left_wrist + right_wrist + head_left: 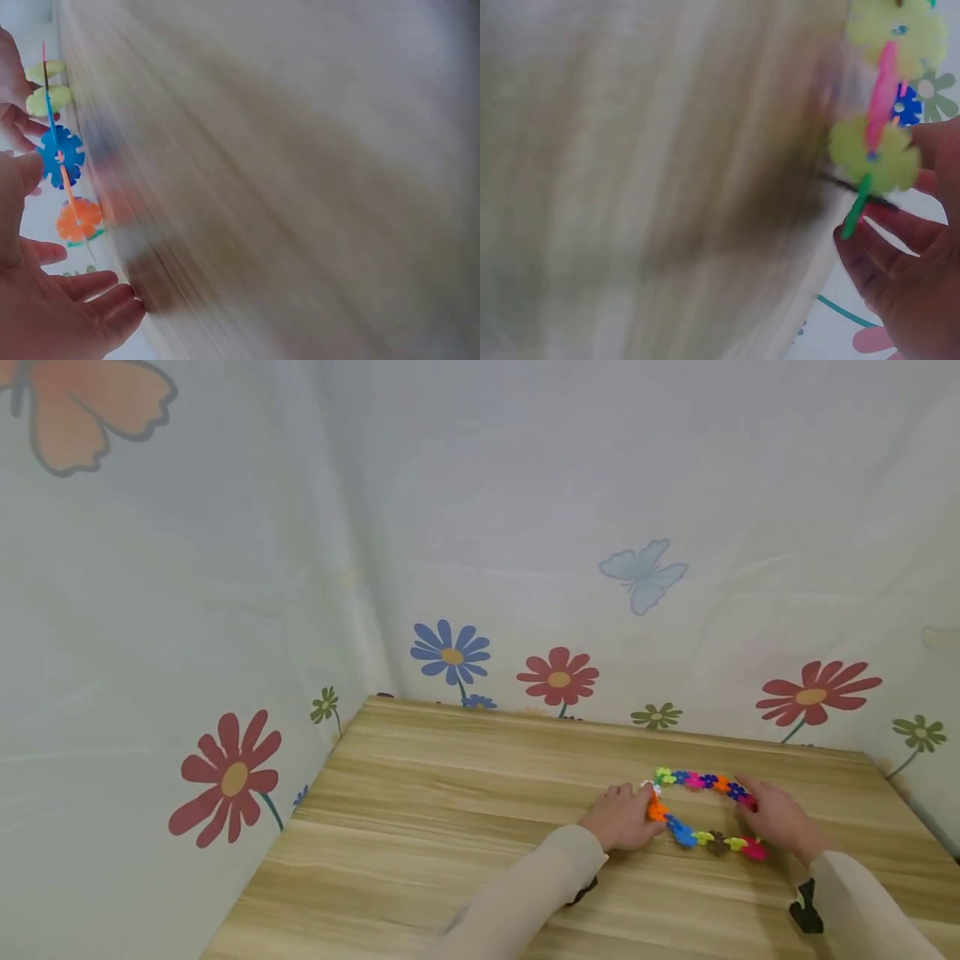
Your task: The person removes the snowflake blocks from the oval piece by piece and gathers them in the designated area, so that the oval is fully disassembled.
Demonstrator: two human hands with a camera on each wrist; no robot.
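A chain of interlocking flower-shaped plastic discs [683,833] in several colours curves into a loop between the two hands over the wooden table. At its left bend my left hand [621,817] holds it by the white and orange discs. In the left wrist view an orange disc [79,219] and a blue disc [61,156] pass between thumb and fingers. My right hand [783,820] grips the chain's right side by the pink discs. In the right wrist view, its fingertips meet a green disc [857,208] beside a yellow disc [874,155]; the thumb is hidden there.
The wood-grain table [420,827] spreads to the left of the hands and behind them. White cloth walls [510,527] printed with flowers and butterflies rise along its back and left edges. Dark straps [807,910] show at the sleeves.
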